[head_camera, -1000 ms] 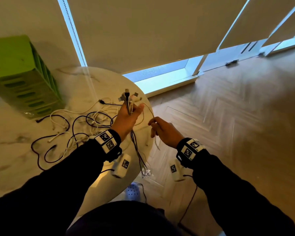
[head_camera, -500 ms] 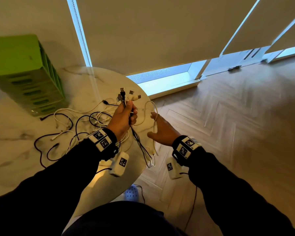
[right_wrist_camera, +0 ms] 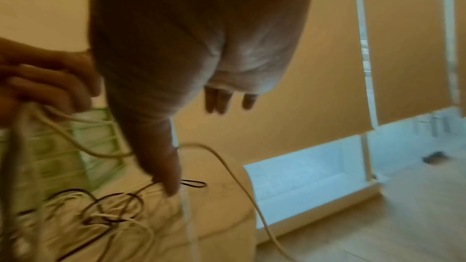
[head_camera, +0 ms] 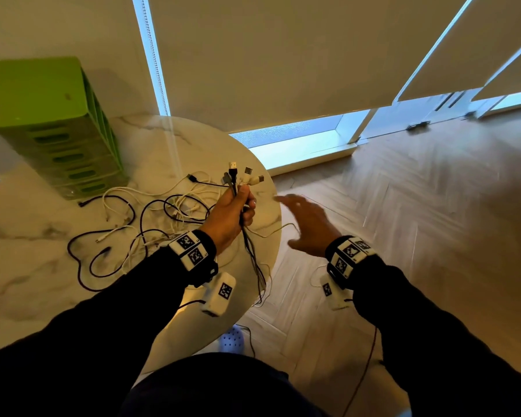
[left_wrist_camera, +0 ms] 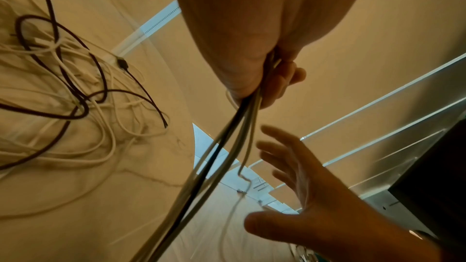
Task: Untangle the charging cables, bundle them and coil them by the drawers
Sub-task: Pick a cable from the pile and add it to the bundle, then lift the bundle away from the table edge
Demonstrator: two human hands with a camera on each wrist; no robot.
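My left hand [head_camera: 233, 213] grips a bunch of black and white charging cables [head_camera: 254, 260] above the round table's right edge. Their USB plugs [head_camera: 243, 176] stick up out of the fist, and the cords [left_wrist_camera: 221, 158] hang down past the rim. My right hand [head_camera: 306, 224] floats just right of the table with fingers spread, holding nothing. It appears open in the left wrist view [left_wrist_camera: 300, 186] beside the hanging cords. A tangle of black and white cables [head_camera: 139, 224] lies on the tabletop left of my left hand. The green drawer unit [head_camera: 57, 127] stands at the table's back left.
The marble round table [head_camera: 36, 272] ends at a curved edge near my hands. Wooden floor [head_camera: 418, 206] lies to the right. Window blinds [head_camera: 283, 55] hang behind the table. A pale blue shoe [head_camera: 232, 341] sits on the floor below the table edge.
My right hand let go of the white cable it pinched and opened, drifting right of the table. My left hand keeps its grip on the plug bunch.
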